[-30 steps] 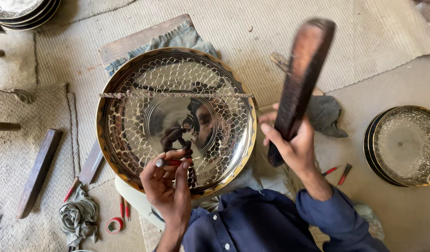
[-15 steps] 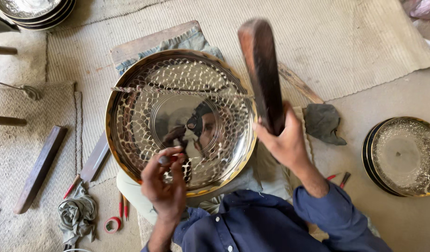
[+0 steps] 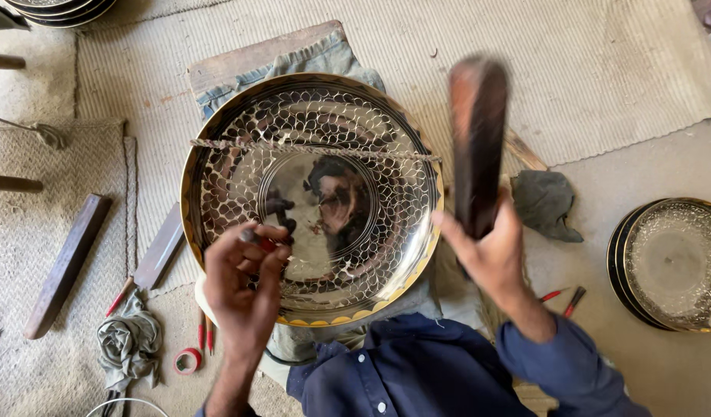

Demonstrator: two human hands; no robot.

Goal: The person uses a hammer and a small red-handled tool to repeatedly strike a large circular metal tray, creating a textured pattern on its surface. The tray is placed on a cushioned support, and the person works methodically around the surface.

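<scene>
A large round brass tray [image 3: 216, 147] with a hammered scale pattern and a shiny mirror centre lies in front of me on a folded cloth. A thin cord [image 3: 309, 149] stretches across its upper part. My left hand [image 3: 243, 282] pinches a small dark punch with a red band [image 3: 263, 242] upright over the tray's lower left. My right hand [image 3: 490, 251] grips a dark wooden mallet [image 3: 477, 139], raised and blurred, beside the tray's right rim.
A stack of finished hammered trays [image 3: 668, 262] sits at the right, another stack [image 3: 58, 9] at the top left. A grey rag [image 3: 545, 202], wooden bars [image 3: 66, 262], a tape roll [image 3: 188, 361], red-handled tools [image 3: 205, 336] and a crumpled cloth [image 3: 128, 344] lie on the woven mat.
The mallet in my right hand swung from tilting right, over toward the tray, and now stands nearly upright beside the rim. My left hand kept the punch on the tray.
</scene>
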